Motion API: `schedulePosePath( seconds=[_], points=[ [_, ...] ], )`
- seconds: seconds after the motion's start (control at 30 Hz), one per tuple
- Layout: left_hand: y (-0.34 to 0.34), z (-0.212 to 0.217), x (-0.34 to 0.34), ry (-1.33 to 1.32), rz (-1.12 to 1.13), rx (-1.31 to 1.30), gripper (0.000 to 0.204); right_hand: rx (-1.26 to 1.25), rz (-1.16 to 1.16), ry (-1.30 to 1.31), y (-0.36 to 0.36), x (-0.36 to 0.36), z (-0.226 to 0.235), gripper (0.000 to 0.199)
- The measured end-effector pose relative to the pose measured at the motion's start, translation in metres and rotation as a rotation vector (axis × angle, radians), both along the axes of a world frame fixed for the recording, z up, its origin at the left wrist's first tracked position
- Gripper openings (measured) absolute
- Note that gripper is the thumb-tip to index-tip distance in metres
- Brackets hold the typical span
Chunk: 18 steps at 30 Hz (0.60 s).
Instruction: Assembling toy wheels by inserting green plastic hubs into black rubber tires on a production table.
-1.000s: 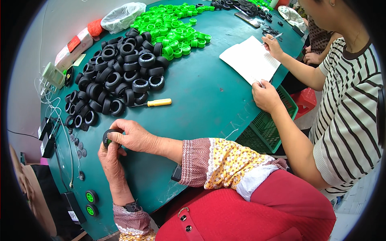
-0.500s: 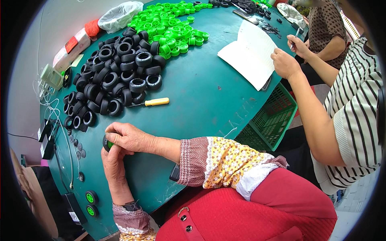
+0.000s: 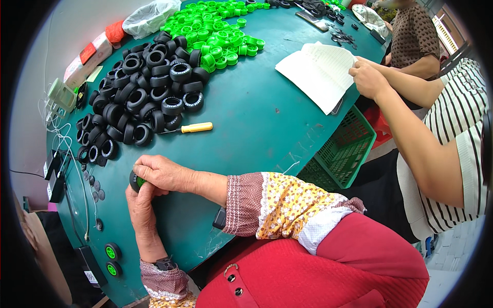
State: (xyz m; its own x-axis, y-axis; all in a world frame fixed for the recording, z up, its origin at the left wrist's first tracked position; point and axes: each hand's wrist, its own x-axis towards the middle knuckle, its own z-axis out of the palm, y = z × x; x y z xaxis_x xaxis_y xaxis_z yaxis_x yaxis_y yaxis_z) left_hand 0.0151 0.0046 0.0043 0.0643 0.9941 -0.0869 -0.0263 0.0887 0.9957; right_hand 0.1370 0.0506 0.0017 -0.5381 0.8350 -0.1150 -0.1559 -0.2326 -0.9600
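Observation:
A small toy wheel [image 3: 134,182], a black tyre with a green hub, is between my two hands just above the table. My left hand [image 3: 141,205] grips it from below. My right hand [image 3: 160,172] closes over it from the right, thumb across its face. The fingers cover much of the wheel. Beyond my hands lies a big pile of black tyres [image 3: 137,98], with bright green hubs [image 3: 208,36] heaped behind it. A screwdriver [image 3: 197,127] with a yellow handle rests at the pile's near edge. Two fitted wheels [image 3: 112,251] lie left of my left forearm.
Cables [image 3: 84,195], small dark discs [image 3: 96,187] and a black power adapter [image 3: 92,267] line the left edge. At right a co-worker's hands [image 3: 367,77] hold an open notebook [image 3: 321,72]. Below that table edge stands a green crate [image 3: 344,149]. A phone [image 3: 311,20] lies farther back.
My hands keep hold of the wheel with almost no movement. The co-worker's pen hand has moved in to the notebook's edge, and its page has shifted. The whole view has moved slightly.

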Motion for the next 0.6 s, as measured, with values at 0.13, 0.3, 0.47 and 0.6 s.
schedulePosePath(
  seconds=[0.13,0.3,0.47,0.6],
  points=[
    [-0.001,0.007,0.006,-0.129,0.02,-0.015,0.021,0.168,-0.054,0.129,0.0,-0.006,-0.006,0.03],
    [0.003,-0.007,-0.006,-0.194,0.053,-0.01,0.02,0.05,-0.052,0.202,-0.002,-0.009,-0.006,0.029],
    [0.001,-0.005,-0.005,-0.205,0.038,0.013,0.02,0.059,-0.056,0.077,-0.003,-0.006,-0.003,0.031],
    [0.0,0.0,0.009,-0.255,0.191,-0.04,0.024,0.169,-0.114,0.142,-0.003,-0.012,-0.013,0.03]
  ],
)
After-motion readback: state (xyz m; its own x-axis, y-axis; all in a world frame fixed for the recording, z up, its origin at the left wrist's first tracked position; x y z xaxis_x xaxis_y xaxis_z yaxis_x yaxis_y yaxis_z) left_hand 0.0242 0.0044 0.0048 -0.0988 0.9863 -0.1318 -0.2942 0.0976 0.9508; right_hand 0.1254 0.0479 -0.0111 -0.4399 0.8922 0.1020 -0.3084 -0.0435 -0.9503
